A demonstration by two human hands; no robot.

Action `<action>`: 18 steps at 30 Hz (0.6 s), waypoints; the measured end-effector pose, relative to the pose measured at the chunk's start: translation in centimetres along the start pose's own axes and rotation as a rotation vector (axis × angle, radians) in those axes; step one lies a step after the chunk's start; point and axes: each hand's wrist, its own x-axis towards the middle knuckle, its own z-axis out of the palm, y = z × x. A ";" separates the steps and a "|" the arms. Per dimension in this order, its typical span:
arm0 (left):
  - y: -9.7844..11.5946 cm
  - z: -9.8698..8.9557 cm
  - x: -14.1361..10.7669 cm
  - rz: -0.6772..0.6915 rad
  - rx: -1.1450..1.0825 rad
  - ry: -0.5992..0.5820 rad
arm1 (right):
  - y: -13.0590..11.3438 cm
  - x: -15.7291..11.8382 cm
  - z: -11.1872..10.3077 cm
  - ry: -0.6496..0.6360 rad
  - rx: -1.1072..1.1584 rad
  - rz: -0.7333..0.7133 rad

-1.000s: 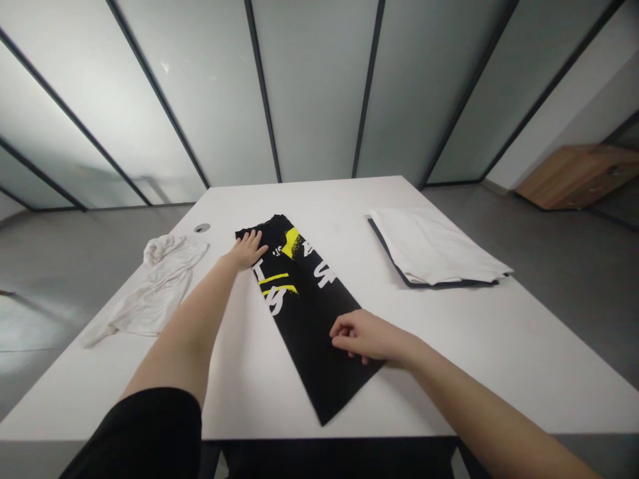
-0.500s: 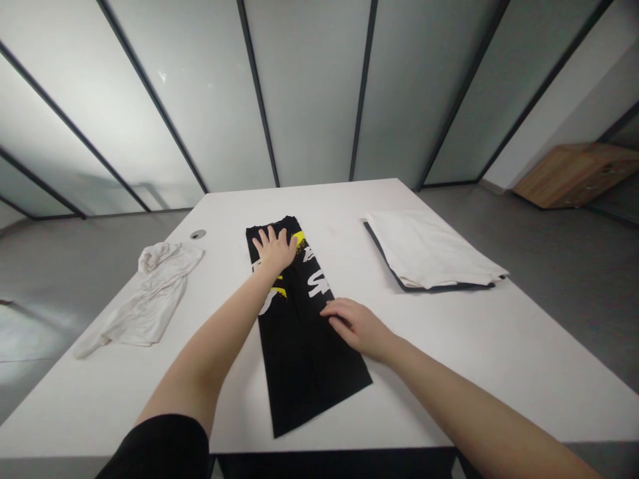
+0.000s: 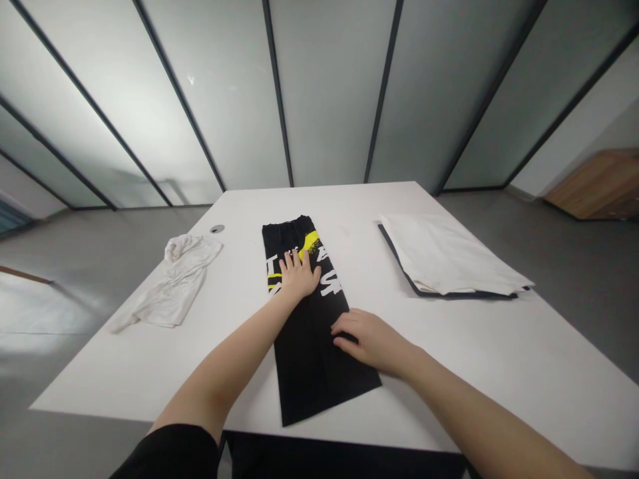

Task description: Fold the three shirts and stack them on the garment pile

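Soft light, brighter left panels, stretched edges

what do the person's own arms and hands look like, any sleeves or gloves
The left hand and right hand are ungloved, with no watch or bracelet showing. A plain black sleeve shows on the left arm; the right arm's sleeve is out of view
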 end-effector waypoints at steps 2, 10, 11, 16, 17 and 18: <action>0.3 0.2 -1.4 0.018 0.003 -0.006 | -0.2 -0.2 -0.2 -0.028 0.037 -0.014; -0.1 -0.4 -4.9 0.096 -0.051 -0.008 | 1.4 -0.7 0.0 0.162 0.216 0.065; -0.6 -0.8 -4.8 0.074 -0.062 0.015 | 1.9 -0.7 0.2 0.222 0.184 0.106; -4.7 -3.1 -3.2 -0.140 -0.030 0.116 | 3.2 -0.6 0.5 0.288 -0.033 0.326; -5.7 -3.4 -3.0 -0.172 -0.009 0.092 | 3.1 -0.6 0.4 0.255 -0.040 0.348; -6.6 -3.7 -3.0 -0.195 0.014 0.066 | 3.0 -0.5 0.3 0.224 -0.034 0.361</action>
